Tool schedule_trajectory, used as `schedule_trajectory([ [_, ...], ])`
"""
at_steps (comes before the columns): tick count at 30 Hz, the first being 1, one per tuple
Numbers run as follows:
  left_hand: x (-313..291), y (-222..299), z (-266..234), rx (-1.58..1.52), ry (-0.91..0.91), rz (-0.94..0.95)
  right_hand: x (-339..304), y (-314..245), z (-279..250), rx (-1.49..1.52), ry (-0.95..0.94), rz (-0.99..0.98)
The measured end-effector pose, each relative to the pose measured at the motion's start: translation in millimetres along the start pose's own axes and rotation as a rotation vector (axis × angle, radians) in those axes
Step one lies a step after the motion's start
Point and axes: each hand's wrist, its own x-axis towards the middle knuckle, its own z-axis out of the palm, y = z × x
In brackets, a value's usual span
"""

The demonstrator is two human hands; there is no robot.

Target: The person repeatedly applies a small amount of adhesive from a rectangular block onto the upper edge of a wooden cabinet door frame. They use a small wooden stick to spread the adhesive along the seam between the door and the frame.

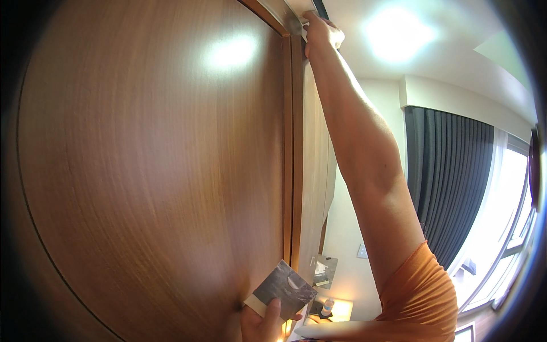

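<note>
At the bottom, my left hand (262, 322) holds a square picture card (284, 289) with a grey, dark-toned image and a pale border; the thumb lies across its front. My right arm, in an orange sleeve (419, 285), stretches up high. At the top of the wooden frame (289, 142), my right hand (323, 33) has its fingers curled at the upper corner, beside a dark strip (321, 8). What those fingers hold, if anything, is too small to make out. Beside the held card shows another similar picture (325, 270); I cannot tell whether it is a reflection.
A large brown wood panel (154, 171) fills the left side. To the right hang dark pleated curtains (450, 165) by a bright window (507, 194). A ceiling light (399, 34) glows above. Low down, a bottle (327, 308) stands near a warm light.
</note>
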Motion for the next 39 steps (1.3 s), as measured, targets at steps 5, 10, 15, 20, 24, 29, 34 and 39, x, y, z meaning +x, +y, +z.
schedule_trajectory([
  [5,-1,0,0,0.001,0.011,-0.015,1,-2,4,0.055,0.002,0.013],
  [10,0,-1,1,-0.053,0.013,-0.035,-2,-4,5,0.045,0.034,0.043],
  [15,-2,3,1,-0.06,-0.012,-0.049,-10,-8,2,-0.047,0.011,0.044],
  [20,-2,6,-3,-0.017,-0.042,-0.039,-16,-7,-16,-0.201,-0.061,0.011],
  [24,-4,4,-3,0.015,-0.048,-0.045,-14,5,-43,-0.276,-0.15,-0.066],
  [29,-5,-2,-3,-0.051,-0.042,-0.051,-9,18,-60,-0.18,-0.116,-0.077],
  [34,-6,-2,-10,0.036,-0.066,-0.084,-5,23,-69,-0.301,-0.083,-0.12],
  [39,-14,-17,-3,-0.406,0.155,-0.297,4,34,-58,-0.394,-0.048,-0.211],
])
